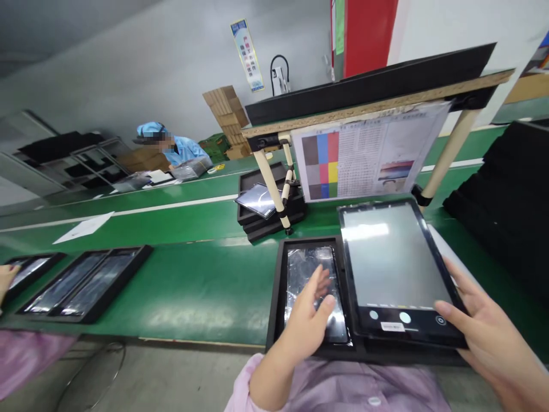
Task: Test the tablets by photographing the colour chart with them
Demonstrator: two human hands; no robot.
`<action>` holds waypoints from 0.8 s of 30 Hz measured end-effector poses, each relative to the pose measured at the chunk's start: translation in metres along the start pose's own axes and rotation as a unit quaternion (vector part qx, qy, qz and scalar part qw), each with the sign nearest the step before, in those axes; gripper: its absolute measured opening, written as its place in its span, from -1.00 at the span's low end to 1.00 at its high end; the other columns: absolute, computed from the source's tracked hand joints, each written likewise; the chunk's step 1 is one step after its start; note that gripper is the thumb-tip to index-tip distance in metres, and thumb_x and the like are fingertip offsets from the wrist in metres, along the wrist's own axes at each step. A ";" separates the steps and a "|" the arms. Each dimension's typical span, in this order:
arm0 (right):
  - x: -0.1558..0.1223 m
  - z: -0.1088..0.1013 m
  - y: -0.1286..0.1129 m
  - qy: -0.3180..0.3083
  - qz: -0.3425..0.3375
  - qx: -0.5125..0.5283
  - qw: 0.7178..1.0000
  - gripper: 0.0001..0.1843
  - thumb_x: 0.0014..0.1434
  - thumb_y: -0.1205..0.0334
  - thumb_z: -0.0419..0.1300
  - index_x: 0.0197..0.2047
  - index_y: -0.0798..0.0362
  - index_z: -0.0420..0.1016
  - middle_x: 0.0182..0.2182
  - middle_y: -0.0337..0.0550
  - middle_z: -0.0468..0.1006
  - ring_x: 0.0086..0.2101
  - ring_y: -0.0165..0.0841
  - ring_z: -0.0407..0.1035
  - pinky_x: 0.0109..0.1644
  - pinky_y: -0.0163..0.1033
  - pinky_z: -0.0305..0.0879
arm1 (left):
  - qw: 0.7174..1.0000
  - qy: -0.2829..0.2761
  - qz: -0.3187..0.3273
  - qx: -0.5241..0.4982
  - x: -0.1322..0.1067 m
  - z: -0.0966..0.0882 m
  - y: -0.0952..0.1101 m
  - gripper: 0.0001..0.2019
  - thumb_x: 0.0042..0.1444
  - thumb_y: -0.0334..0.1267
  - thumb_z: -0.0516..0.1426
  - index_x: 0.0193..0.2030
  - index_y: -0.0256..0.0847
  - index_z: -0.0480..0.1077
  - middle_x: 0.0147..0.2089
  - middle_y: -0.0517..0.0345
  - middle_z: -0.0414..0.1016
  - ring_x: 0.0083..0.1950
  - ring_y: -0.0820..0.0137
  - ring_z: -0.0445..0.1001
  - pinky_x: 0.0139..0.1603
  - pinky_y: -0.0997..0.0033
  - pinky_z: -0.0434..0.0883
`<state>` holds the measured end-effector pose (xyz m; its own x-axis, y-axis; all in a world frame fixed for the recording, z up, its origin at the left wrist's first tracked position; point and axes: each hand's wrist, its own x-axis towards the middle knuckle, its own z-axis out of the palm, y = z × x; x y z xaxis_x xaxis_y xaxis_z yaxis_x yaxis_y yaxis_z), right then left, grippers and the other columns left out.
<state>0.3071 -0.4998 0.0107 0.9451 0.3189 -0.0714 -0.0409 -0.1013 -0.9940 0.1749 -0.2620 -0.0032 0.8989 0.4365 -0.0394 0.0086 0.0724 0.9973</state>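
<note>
My right hand (476, 320) grips a tablet (394, 257) by its lower right edge, thumb on the front. The tablet's screen is lit with a pale grey picture and round buttons along the bottom, like a camera view. Its body covers much of the right part of a black foam tray (278, 286). In the tray's left pocket lies another tablet (338, 320) with a dark, glossy face under what looks like clear film. Over that one hovers my left hand (309, 309), fingers extended and thumb apart, holding nothing; I cannot tell whether it touches the film.
A shelf (377, 94) on cream pipe legs stands behind, with a colour chart sheet (355, 154) hanging under it. Stacked black trays (506, 229) rise at right. More trays (90, 280) lie left, near a co-worker's hand (6, 280). Another person (184, 150) sits across the green bench.
</note>
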 end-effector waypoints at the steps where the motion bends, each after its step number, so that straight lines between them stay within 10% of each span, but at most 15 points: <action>1: -0.002 0.007 -0.002 -0.003 -0.032 0.016 0.999 0.09 -0.02 -0.21 0.40 0.48 -0.26 0.03 0.42 -0.15 0.11 0.34 0.07 0.06 0.29 0.11 0.35 | 0.999 -0.025 0.013 -0.034 0.001 0.007 0.004 -0.23 0.12 0.09 0.29 0.41 -0.12 0.25 0.42 -0.24 0.30 0.35 -0.01 0.39 0.36 -0.08 0.30; 9: 0.017 0.058 -0.025 -0.124 -0.149 0.183 0.964 -0.27 0.27 -0.45 -0.01 0.12 -0.05 0.55 -0.06 0.01 0.62 0.17 -0.02 0.38 0.22 0.14 0.42 | 0.977 0.106 0.159 0.094 -0.004 0.029 0.031 0.13 -0.11 -0.18 0.46 0.52 -0.13 -0.07 0.53 -0.22 0.04 0.54 -0.08 0.02 0.53 -0.05 -0.04; 24: 0.036 0.067 -0.036 -0.167 -0.187 0.107 0.962 -0.22 0.27 -0.51 -0.17 -0.12 -0.11 0.65 -0.12 -0.11 0.65 0.24 -0.14 0.30 0.30 0.09 0.32 | 0.936 0.241 0.173 0.188 -0.004 0.042 0.034 0.16 -0.27 -0.10 0.49 0.46 -0.16 0.01 0.46 -0.30 0.11 0.54 -0.22 -0.06 0.47 -0.25 0.04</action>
<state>0.3211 -0.4209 0.0380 0.7513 0.5842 0.3071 0.1818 0.2641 -0.9472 0.1897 -0.2994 0.0332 0.5757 0.7357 0.3568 -0.0107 -0.4295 0.9030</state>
